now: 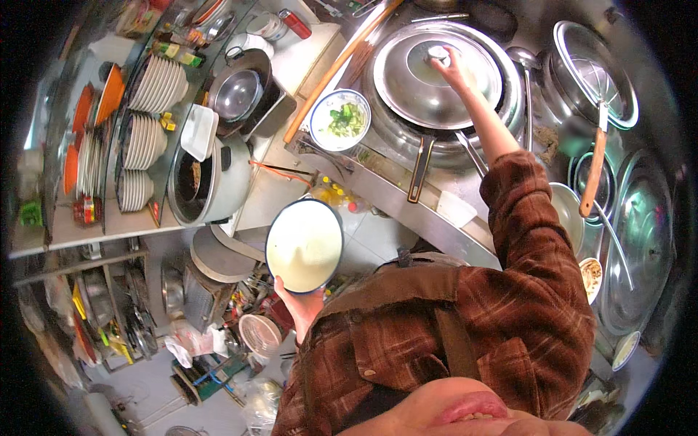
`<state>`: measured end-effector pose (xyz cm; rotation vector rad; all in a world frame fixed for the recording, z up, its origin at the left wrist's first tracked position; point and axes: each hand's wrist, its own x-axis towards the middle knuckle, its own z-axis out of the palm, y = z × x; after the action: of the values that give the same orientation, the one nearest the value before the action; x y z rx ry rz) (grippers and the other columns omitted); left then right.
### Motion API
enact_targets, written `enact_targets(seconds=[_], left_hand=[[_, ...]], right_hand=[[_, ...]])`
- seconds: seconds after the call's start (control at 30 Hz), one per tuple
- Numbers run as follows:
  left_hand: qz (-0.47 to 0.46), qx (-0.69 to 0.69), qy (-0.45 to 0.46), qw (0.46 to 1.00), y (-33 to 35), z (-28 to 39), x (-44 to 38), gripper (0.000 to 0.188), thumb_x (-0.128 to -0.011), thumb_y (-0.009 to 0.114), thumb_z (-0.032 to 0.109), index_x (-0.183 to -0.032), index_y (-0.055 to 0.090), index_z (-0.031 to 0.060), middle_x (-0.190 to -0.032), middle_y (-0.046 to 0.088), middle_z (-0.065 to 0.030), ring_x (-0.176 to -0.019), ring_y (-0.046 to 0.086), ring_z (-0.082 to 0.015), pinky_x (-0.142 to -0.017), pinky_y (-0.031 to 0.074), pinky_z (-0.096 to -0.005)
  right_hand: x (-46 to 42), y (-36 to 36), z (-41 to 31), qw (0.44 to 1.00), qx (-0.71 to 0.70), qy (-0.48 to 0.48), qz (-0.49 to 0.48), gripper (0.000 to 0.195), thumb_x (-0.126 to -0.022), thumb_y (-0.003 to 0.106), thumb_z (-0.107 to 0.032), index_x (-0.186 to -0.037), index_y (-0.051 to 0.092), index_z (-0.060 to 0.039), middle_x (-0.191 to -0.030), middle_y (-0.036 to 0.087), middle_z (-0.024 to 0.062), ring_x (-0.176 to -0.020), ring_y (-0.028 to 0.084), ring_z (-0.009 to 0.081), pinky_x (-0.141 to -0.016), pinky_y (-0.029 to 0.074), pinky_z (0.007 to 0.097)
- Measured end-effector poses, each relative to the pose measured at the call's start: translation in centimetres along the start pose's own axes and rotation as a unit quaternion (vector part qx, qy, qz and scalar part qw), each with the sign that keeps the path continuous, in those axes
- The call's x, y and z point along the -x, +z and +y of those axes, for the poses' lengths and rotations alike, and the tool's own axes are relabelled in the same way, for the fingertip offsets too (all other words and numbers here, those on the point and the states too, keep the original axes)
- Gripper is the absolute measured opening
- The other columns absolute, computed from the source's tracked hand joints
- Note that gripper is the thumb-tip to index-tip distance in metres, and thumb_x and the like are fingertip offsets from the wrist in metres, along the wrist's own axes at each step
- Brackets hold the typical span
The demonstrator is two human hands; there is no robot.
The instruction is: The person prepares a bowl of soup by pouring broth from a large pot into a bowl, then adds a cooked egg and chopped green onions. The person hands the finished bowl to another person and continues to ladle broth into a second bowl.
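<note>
My right hand point(451, 68) grips the knob of a round metal lid point(403, 92), which sits over a large wok point(510, 128) on the stove. My left hand point(300, 305) holds an enamel bowl point(305, 245) with a dark blue rim by its lower edge, tilted so that its cream inside shows; no food is visible in it. Between the lid and a long wooden stick point(332, 82) stands a white bowl point(315, 122) holding chopped green vegetables point(347, 120). Two handles, one black point(420, 171) and one metal, stick out from beneath the lid's near side.
Stacked plates point(158, 84) fill the shelves at left, beside a large pot point(232, 185). A ladle point(528, 98), a wooden-handled wire skimmer point(594, 169) and metal basins lie right of the wok. The metal counter edge point(392, 191) runs before me; a round stool point(221, 256) stands lower left.
</note>
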<state>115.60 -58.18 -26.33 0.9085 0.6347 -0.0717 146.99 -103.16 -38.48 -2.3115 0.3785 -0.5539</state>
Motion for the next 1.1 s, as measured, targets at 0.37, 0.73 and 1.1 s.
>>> enact_targets(seconds=[0.37,0.73,1.1], left_hand=[[0.009,-0.08,-0.06,0.995,0.1,1.0,-4.9,0.067,-0.07,0.048,0.058,-0.123,0.042,0.017,-0.122,0.047,-0.0028,-0.107,0.047,-0.0241,-0.073,0.043,-0.0413],[-0.151,-0.164,-0.019,0.975,7.0,4.0,-9.8,0.067,-0.075,0.044,0.058,-0.127,0.037,0.0168,-0.122,0.046,-0.0053,-0.103,0.052,-0.024,-0.066,0.052,-0.0338],[-0.238,-0.111,-0.015,0.965,9.6,5.4,-12.4,0.063,-0.074,0.051,0.055,-0.121,0.044,0.0148,-0.118,0.051,-0.0028,-0.1,0.054,-0.0202,-0.073,0.049,-0.0307]], right_hand=[[-4.2,4.2,0.1,0.982,0.167,-0.084,-0.011,0.052,-0.071,0.063,-0.036,-0.116,0.047,-0.0139,-0.107,0.052,0.016,-0.094,0.054,0.03,-0.077,0.045,0.0401],[0.7,-19.9,-11.6,0.978,0.152,-0.074,0.124,0.049,-0.072,0.057,-0.041,-0.111,0.052,-0.0109,-0.101,0.058,0.0125,-0.087,0.06,0.0282,-0.073,0.048,0.0384],[21.6,-43.9,-7.5,0.894,0.299,0.148,0.299,0.048,-0.073,0.065,-0.034,-0.11,0.054,-0.0064,-0.11,0.054,0.0138,-0.093,0.056,0.0239,-0.081,0.043,0.0332]])
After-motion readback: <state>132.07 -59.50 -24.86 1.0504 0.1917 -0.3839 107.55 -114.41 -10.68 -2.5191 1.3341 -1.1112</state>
